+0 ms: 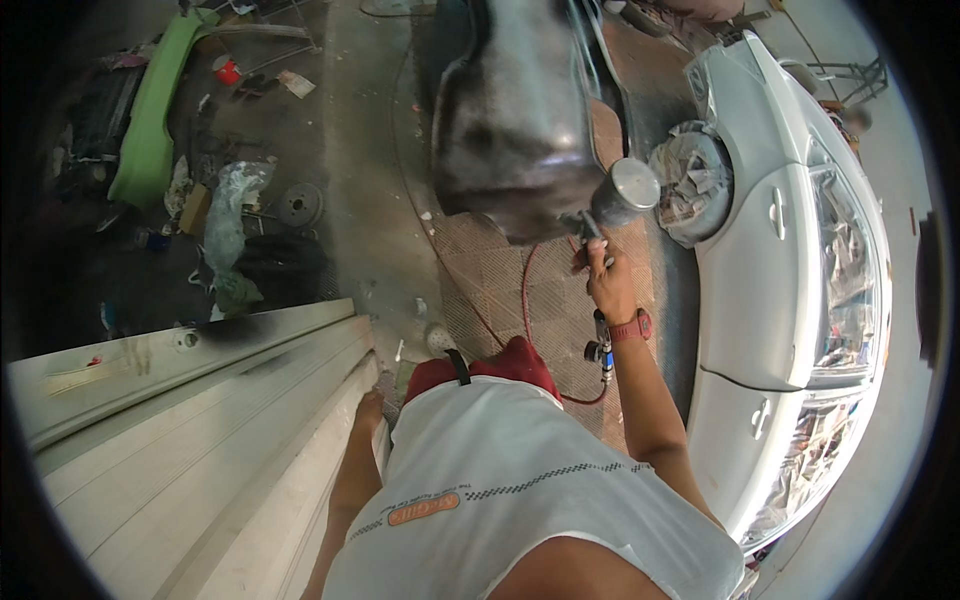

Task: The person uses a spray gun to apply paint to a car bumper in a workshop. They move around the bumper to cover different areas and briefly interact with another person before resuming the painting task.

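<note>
Near the centre right, my right hand (608, 270) grips a spray gun (590, 230) with a round metal cup (625, 192) on top, just beside the lower edge of a large dark curved panel (510, 120). A red hose (525, 300) runs below, and a fitting with a gauge (597, 350) hangs by my wrist. My left hand (368, 408) hangs low at my side beside white slatted panels (180, 420); its fingers are too small and shaded to make out.
A white car (750, 330) stands close along the right, with its wheel (690, 175) and windows covered. At upper left lie a green bumper (145, 140), crumpled plastic (240, 210), a red can (227, 70) and scattered items on the grimy floor (360, 200).
</note>
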A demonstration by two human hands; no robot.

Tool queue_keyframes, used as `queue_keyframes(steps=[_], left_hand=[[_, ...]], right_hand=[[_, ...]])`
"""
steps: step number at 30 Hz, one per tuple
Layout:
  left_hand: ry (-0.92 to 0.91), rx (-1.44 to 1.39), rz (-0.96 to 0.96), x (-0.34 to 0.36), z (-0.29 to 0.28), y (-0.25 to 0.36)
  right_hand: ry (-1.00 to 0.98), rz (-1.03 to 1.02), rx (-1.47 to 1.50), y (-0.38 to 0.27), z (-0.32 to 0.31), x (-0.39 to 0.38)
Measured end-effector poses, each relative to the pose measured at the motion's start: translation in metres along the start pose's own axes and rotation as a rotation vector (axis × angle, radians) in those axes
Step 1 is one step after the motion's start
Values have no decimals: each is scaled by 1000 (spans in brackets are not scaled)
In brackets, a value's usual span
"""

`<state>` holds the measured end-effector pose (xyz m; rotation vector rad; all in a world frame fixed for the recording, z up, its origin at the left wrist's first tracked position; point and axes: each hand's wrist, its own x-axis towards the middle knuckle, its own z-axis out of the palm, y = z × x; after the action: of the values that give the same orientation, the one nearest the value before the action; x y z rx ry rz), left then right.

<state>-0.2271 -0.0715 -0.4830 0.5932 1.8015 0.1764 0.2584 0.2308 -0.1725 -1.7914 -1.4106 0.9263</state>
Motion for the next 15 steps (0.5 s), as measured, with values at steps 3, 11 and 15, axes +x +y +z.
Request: queue_keyframes(steps=[3, 11, 15], left_hand=[[8, -80, -130, -18, -16, 2], [38, -200, -147, -6, -62, 90], [-42, -183, -26, 34, -84, 155]], right_hand=[[-152, -59, -108, -7, 23, -2], [-123, -22, -135, 12, 61, -25], [-87, 77, -148, 25, 74, -29]])
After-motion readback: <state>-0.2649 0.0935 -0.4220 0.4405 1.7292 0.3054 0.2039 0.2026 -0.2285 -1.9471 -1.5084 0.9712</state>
